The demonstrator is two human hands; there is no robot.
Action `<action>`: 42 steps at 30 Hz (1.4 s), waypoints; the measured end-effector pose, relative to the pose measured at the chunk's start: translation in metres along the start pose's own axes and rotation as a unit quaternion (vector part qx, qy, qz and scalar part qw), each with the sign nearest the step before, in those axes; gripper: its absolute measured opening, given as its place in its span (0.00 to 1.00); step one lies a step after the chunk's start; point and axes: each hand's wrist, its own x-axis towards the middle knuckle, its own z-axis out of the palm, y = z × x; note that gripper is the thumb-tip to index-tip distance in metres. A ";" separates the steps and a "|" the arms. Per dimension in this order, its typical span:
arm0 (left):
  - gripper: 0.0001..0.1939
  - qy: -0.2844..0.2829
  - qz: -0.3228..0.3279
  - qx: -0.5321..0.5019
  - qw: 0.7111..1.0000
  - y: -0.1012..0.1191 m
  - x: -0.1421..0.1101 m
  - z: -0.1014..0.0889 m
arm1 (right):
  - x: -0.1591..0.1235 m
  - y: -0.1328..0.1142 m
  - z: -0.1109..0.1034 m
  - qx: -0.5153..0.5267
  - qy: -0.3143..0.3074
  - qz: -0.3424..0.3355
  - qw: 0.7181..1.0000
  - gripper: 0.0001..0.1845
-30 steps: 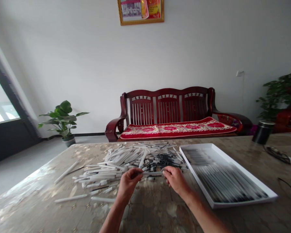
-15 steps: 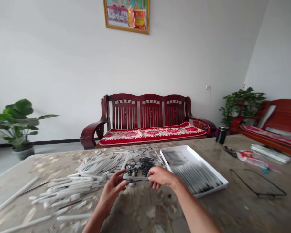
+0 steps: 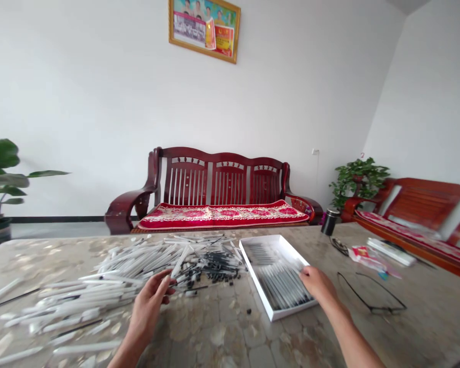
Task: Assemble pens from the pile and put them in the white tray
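My right hand [image 3: 319,285] is over the right wall of a white tray [image 3: 255,286]. Its fingers are pinched at the end of a clear pen, which blurs into the row of clear pens [image 3: 281,286] lying inside. My left hand [image 3: 153,296] hovers at the near edge of a heap of white pen barrels [image 3: 141,260], thumb and fingers slightly apart, with nothing visible between them. Just beyond it lies a pile of small black pen parts [image 3: 218,263]. One black piece [image 3: 249,311] sits alone on the table near the tray.
Eyeglasses [image 3: 379,308], a red-and-white plastic packet [image 3: 364,254], a white box [image 3: 391,251] and a black cylinder [image 3: 330,222] are on the patterned table [image 3: 230,342] to the right. A wooden bench [image 3: 209,179] with a red cover stands behind.
My hands have separated. The right hand has moved from the middle to the tray's right side, while the left stays by the heap. The view has turned slightly right.
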 end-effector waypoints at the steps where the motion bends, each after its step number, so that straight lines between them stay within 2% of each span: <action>1: 0.37 0.011 0.008 -0.001 1.000 -0.002 0.001 -0.001 | -0.002 0.009 -0.002 -0.026 0.001 0.020 0.999 0.12; 3: 0.35 0.040 0.024 0.003 0.999 -0.005 0.003 -0.004 | -0.007 0.019 -0.003 -0.065 -0.009 0.050 0.997 0.12; 6: 0.30 0.096 0.042 0.022 0.994 -0.007 0.006 -0.011 | -0.013 0.020 0.001 -0.101 -0.017 0.059 0.993 0.12; 12: 0.23 0.213 0.065 0.046 0.974 -0.002 0.007 -0.022 | -0.010 0.024 0.002 -0.142 -0.042 0.035 0.988 0.11; 16: 0.23 0.245 0.071 0.037 0.966 0.000 0.007 -0.023 | -0.005 0.018 0.004 -0.156 -0.014 0.001 0.988 0.13; 18: 0.23 0.254 0.071 0.027 0.964 -0.001 0.008 -0.023 | -0.007 -0.003 0.014 -0.101 -0.008 -0.054 0.993 0.14; 20: 0.21 0.253 0.083 0.031 0.963 -0.004 0.009 -0.021 | -0.015 -0.040 0.030 -0.004 -0.033 -0.138 0.990 0.13; 24: 0.17 0.281 0.095 0.026 0.955 -0.010 0.012 -0.023 | -0.041 -0.134 0.073 0.146 -0.101 -0.289 0.941 0.12; 27: 0.16 0.334 0.084 0.025 0.939 -0.011 0.015 -0.029 | -0.052 -0.199 0.101 0.138 -0.110 -0.345 0.922 0.12; 31: 0.16 0.377 0.065 0.023 0.924 -0.012 0.019 -0.036 | -0.045 -0.265 0.124 0.077 -0.073 -0.399 0.911 0.17; 36: 0.14 0.361 0.063 -0.016 0.930 -0.017 0.022 -0.030 | -0.027 -0.315 0.138 -0.058 -0.033 -0.502 0.863 0.21; 39: 0.13 0.350 0.075 -0.032 0.933 -0.019 0.021 -0.024 | -0.022 -0.328 0.146 -0.088 -0.045 -0.539 0.837 0.19; 42: 0.12 0.343 0.079 -0.036 0.935 -0.019 0.020 -0.021 | -0.021 -0.330 0.152 -0.110 -0.057 -0.566 0.815 0.17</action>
